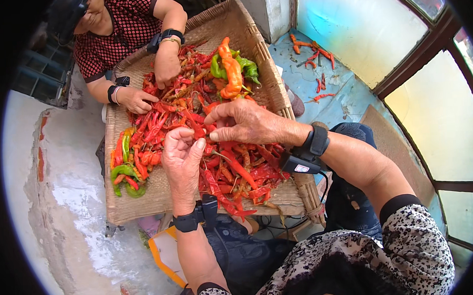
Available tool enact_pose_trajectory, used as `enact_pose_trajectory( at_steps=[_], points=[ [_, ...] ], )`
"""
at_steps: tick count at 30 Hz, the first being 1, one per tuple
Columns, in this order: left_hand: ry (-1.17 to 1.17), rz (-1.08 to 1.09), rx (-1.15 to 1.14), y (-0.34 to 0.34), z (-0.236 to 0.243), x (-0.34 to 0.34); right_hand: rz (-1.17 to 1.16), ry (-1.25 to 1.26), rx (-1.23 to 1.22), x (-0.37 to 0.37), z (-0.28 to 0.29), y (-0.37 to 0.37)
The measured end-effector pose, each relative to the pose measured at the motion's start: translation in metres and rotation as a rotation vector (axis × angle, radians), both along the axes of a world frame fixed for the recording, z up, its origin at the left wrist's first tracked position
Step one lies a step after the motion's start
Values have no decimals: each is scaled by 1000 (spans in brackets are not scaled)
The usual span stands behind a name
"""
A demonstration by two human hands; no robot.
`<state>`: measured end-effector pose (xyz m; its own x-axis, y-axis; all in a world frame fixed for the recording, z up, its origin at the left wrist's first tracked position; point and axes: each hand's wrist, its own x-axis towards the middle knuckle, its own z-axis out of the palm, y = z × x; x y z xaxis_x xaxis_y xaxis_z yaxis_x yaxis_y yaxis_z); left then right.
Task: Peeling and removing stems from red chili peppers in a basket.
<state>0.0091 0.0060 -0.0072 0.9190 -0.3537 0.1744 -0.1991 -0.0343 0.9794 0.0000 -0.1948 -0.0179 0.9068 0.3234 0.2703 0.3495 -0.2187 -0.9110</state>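
Over the middle of a woven basket tray (160, 203), my two hands are close together, with a red chili pepper (198, 130) between their fingertips. My left hand (181, 159) is closed, fingers curled and thumb tip against the pepper's lower end. My right hand (244, 123) comes in from the right, its thumb and forefinger pinching at the pepper's side. Exactly where each fingertip presses is partly hidden. Under both hands lies a heap of red chili peppers (237, 168), many wrinkled, some with stems.
Across the tray, another person's hands (138, 100) reach into the heap. Large orange (231, 68) and green peppers (249, 69) lie at the far right, more green ones (124, 172) at the left corner. Loose red peppers (325, 54) lie on the blue floor beside the windows. A cable (325, 183) hangs near my right wrist.
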Motion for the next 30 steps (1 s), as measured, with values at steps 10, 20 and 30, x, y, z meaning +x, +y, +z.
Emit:
enact_pose_trajectory(
  at_steps=[10,20,30],
  points=[
    [41,65,-15,2,-2,5,30,149,222,3,-6,10],
    [-222,86,671,9,-31,59,-249,37,211,3,5,-23],
    [-447,-152,1263,-32,-23,30,-202,-143,228,5,-5,-18]
  ],
)
